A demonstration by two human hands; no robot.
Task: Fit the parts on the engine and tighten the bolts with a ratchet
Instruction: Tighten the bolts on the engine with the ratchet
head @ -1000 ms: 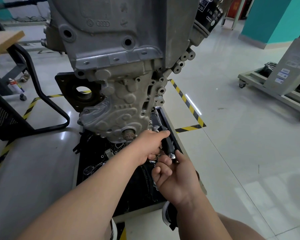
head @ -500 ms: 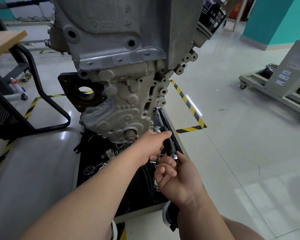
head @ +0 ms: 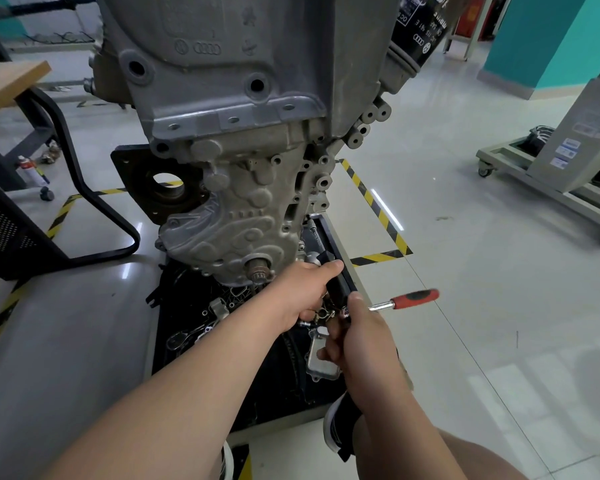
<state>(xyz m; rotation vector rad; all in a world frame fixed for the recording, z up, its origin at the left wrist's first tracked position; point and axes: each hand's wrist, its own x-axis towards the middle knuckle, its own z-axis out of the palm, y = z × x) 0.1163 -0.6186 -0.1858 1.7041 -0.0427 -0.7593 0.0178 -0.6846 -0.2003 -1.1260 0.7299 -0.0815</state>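
Bolt-tightening step. Left hand point(head: 305, 293) grips the black part point(head: 337, 285) at the engine point(head: 243, 150) lower corner. Right hand point(head: 364, 337) pinches the ratchet point(head: 411, 299) head, red handle sticking out right. Next, I'd judge: seat socket squarely, then swing.

Engine point(head: 250, 133) stands over the tray point(head: 330, 237); below it my left hand point(head: 302, 292) holds a part point(head: 338, 289), my right hand point(head: 364, 337), nearer me, the ratchet point(head: 406, 301), handle to the right.

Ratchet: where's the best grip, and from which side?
Take the ratchet by its red handle, from the right: it juts free over the floor, while the head end is crowded by the right hand and left hand.
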